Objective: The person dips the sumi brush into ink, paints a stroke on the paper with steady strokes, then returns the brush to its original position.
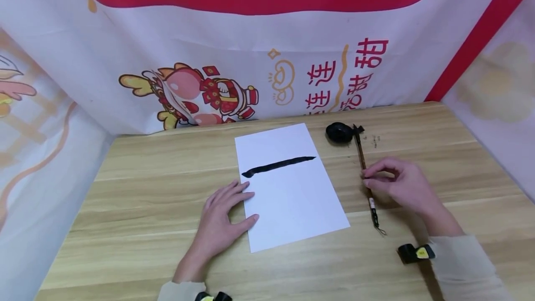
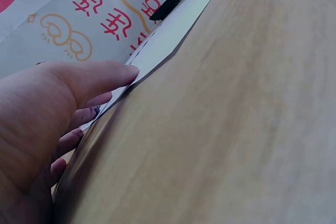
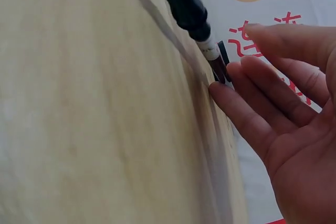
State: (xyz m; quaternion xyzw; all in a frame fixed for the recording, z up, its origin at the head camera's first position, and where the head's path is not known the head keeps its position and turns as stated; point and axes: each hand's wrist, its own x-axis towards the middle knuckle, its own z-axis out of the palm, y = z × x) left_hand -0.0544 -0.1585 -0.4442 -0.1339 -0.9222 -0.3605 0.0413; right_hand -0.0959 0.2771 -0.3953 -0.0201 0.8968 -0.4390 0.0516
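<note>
A sheet of white paper [image 1: 288, 208] lies on the table with one thick black brush stroke [image 1: 280, 166] across its upper part. My left hand [image 1: 223, 217] rests at its left edge, fingers spread and fingertips on the paper. At the right lies an ink brush [image 1: 362, 152], its bristle end up beside a round black ink dish [image 1: 339, 133] and its dark handle end towards me. My right hand [image 1: 403, 185] is at the middle of the brush's shaft. In the right wrist view its fingertips [image 3: 220, 90] are close to the shaft, with the thumb apart from them.
The wooden table [image 1: 146, 208] ends at a printed cloth backdrop [image 1: 234, 36]. Small dark marks [image 1: 376, 140] show on the wood right of the brush. Each wrist carries a black camera strap, such as the right camera [image 1: 414, 253].
</note>
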